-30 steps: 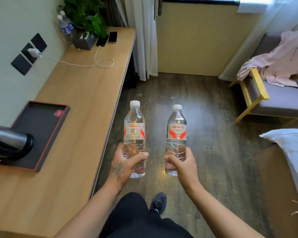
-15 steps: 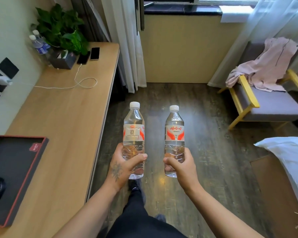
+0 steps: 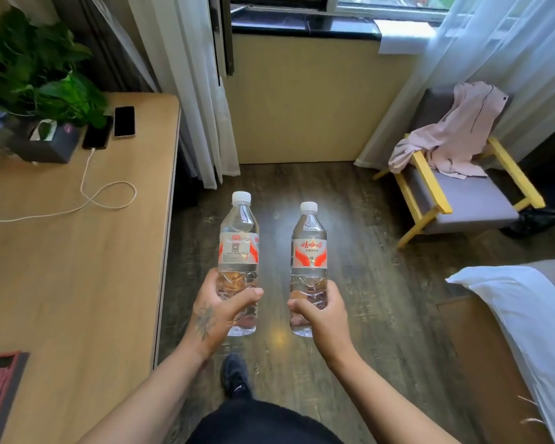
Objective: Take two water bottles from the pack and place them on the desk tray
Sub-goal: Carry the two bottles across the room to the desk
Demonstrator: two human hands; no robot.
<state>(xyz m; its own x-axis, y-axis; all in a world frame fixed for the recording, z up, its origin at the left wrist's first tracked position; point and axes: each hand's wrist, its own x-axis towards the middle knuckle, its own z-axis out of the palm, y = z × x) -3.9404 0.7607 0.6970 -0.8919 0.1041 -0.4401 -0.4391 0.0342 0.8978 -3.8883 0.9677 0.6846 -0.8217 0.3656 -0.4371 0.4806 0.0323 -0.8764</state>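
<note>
A long wooden desk (image 3: 71, 267) ran along the left side of the room, above a dark plank floor (image 3: 359, 238). At the desk's far end stood a leafy plant (image 3: 36, 68) with two phones (image 3: 124, 121) lying beside it, and a white cable (image 3: 106, 200) looped across the bare wood. Only a corner of the black, red-edged tray (image 3: 0, 389) showed at the lower left edge, on the desk. A yellow-framed chair (image 3: 468, 200) with a pink garment (image 3: 455, 139) thrown over it sat under the curtained window, and a white pillow (image 3: 519, 318) showed at the right.

The left hand (image 3: 220, 310) was closed around the lower half of one water bottle (image 3: 238, 238), thumb across the front, the bottle upright with its white cap on. The right hand (image 3: 322, 312) was wrapped the same way around the lower part of the second bottle (image 3: 309, 248), also upright and capped. Both bottles were held over the floor, just right of the desk edge, side by side and apart from each other, well away from the tray.
</note>
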